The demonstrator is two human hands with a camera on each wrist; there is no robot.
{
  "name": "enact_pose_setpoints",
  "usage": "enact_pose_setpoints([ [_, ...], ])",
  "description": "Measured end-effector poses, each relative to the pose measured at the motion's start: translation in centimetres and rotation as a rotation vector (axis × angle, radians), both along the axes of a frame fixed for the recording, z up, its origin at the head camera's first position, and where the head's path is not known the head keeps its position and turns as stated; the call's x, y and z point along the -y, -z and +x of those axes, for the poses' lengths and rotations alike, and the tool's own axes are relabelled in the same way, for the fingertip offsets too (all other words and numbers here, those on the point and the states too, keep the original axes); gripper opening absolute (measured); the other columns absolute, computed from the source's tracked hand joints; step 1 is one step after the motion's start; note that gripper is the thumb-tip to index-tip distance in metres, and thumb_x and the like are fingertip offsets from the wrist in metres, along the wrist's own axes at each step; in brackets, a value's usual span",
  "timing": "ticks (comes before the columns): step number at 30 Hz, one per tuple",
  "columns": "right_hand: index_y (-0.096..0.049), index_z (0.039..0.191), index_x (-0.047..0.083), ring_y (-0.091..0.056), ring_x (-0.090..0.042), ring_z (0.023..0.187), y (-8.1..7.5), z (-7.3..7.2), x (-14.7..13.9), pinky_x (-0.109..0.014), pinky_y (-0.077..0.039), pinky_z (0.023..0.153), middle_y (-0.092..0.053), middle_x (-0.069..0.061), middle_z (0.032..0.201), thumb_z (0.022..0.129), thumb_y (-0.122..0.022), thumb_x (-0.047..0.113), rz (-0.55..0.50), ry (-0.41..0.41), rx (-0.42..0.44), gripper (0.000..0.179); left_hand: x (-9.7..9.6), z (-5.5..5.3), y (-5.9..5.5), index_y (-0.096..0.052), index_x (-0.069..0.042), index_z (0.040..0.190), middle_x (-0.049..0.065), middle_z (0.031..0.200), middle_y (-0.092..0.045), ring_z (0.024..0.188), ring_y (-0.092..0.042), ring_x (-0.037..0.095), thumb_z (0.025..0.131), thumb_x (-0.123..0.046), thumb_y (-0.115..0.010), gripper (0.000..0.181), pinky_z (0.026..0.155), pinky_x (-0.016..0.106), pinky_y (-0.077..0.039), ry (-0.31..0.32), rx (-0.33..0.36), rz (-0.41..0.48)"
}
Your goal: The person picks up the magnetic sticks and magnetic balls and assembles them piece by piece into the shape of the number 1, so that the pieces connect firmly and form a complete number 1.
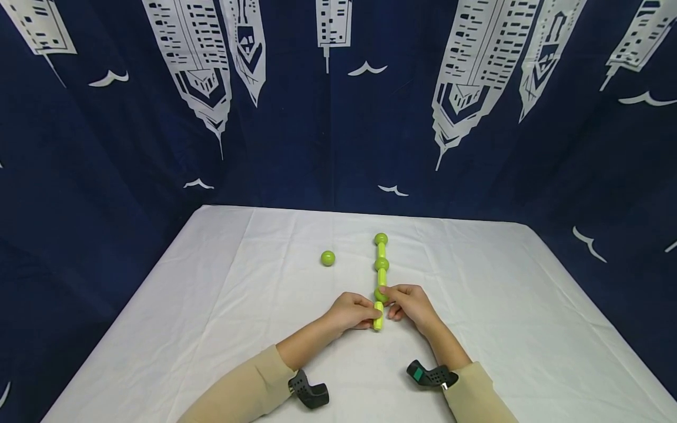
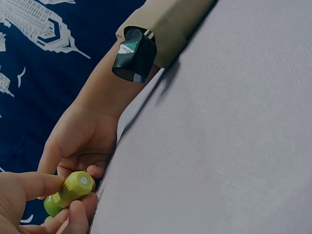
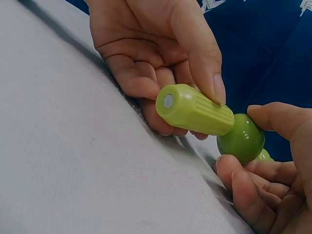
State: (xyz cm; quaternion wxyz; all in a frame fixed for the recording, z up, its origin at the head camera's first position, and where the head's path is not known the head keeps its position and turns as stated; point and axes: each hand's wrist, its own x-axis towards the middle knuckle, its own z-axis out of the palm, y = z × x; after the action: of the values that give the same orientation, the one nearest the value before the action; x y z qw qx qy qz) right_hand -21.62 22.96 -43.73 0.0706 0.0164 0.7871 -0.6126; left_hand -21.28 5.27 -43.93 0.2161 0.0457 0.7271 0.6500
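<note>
A straight chain of green balls and yellow-green ribbed rods runs away from me on the table; its far ball [image 1: 381, 238] and middle ball [image 1: 381, 264] show in the head view. My left hand [image 1: 351, 311] pinches the nearest rod [image 3: 197, 111] between thumb and fingers. That rod's free end bears a round silvery disc, and its other end meets the near ball [image 3: 241, 139]. With thumb and fingertips my right hand [image 1: 412, 304] holds this near ball. In the left wrist view the rod [image 2: 75, 187] hides most of the chain behind it.
A loose green ball [image 1: 328, 258] lies left of the chain. White cloth covers the table [image 1: 254, 252], and a dark blue curtain [image 1: 328, 147] with white building prints hangs behind it. Each wrist wears a black camera mount [image 1: 312, 392].
</note>
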Motion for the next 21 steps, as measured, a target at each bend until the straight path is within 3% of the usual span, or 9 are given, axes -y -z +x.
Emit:
enact_pose_setpoints([
  [6,-0.069,0.095,-0.008,-0.055,-0.010,0.048,1.2,-0.7,-0.4,-0.021,-0.046,0.044,-0.062,-0.003,0.067,0.093,-0.065,0.022,0.001,0.008,-0.001,0.030,-0.2,0.1,-0.1,-0.068,0.004,0.093,0.005,0.072,-0.065,0.056,-0.058,0.005,0.083,-0.006,-0.075,0.016,0.056,0.017,-0.053,-0.013,-0.004,-0.023],
  [15,-0.067,0.088,-0.008,-0.055,-0.011,0.049,-1.8,1.2,0.7,-0.020,-0.046,0.045,-0.061,-0.007,0.065,0.093,-0.063,0.015,-0.011,-0.013,-0.020,0.024,-0.4,0.1,0.1,-0.068,0.004,0.092,0.004,0.073,-0.063,0.055,-0.057,0.005,0.082,-0.006,-0.075,0.016,0.054,0.016,-0.052,-0.008,-0.012,-0.022],
  [21,-0.067,0.088,-0.008,-0.055,-0.010,0.050,-2.0,1.3,0.8,-0.020,-0.047,0.046,-0.061,-0.007,0.065,0.093,-0.063,0.015,-0.010,-0.018,-0.021,0.024,-0.5,0.1,0.1,-0.069,0.004,0.090,0.002,0.071,-0.062,0.054,-0.057,0.004,0.083,-0.006,-0.075,0.014,0.054,0.016,-0.052,-0.005,-0.022,-0.018],
])
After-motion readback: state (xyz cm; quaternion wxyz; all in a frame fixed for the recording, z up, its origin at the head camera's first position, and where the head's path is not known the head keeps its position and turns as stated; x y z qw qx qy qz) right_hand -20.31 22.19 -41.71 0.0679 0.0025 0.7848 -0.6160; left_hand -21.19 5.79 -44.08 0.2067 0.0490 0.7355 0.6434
